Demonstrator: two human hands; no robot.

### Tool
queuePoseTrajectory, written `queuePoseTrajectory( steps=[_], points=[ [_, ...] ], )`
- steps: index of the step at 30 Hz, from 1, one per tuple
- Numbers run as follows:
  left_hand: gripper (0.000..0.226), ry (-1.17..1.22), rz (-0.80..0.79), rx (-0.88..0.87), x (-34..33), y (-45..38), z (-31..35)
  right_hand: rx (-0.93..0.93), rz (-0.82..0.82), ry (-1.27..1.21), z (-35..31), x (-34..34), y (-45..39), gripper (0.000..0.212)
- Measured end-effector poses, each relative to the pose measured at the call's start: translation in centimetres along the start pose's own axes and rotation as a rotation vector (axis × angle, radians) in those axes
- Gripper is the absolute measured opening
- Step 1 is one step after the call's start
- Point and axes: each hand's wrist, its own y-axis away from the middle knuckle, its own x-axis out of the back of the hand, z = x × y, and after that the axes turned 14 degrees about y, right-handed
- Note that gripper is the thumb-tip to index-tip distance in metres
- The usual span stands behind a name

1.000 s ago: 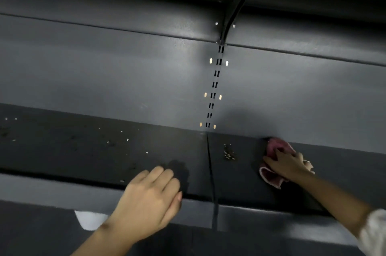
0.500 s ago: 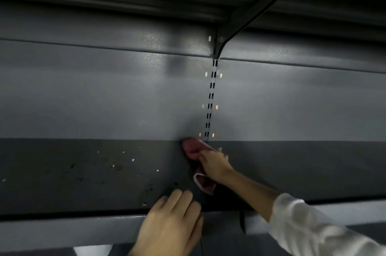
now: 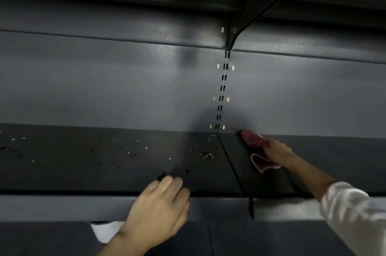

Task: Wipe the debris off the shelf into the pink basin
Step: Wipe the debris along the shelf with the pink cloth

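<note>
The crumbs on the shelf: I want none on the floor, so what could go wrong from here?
No basin is in view, so crumbs swept to the front edge may drop to the floor. The cloth under the right hand sits past the seam, which could trap bits. The left hand on the edge may block the sweep.

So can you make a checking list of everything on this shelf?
Surface: dark shelf, seam between two panels.
Job's things: pink cloth at the back wall; crumbs left of the seam; pink basin not in view.
Clutter: more specks further left.
Hands: right hand presses the cloth; left hand rests on the shelf's front edge, empty.
Cables: nothing seen.
Surroundings: slotted upright, bracket under an upper shelf.
</note>
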Motion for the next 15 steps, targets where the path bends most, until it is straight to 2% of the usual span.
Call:
queuePoseTrajectory(
  steps=[2,7,12,15],
  points=[
    [0.025,0.002,0.003,0.008,-0.2,0.0,0.0,0.051,0.035,0.031,-1.3,-0.7,-0.4,0.043],
    [0.024,-0.021,0.024,0.023,-0.6,0.1,0.1,0.283,0.005,0.192,-9.0,-1.9,0.1,0.039],
    [0.023,-0.05,0.017,0.028,-0.3,0.1,0.2,0.556,0.036,-0.029,-13.7,-2.7,2.9,0.035],
    [0.023,-0.08,0.01,0.027,0.0,0.0,0.4,0.624,0.082,-0.151,-14.2,-2.3,4.2,0.032]
  ],
)
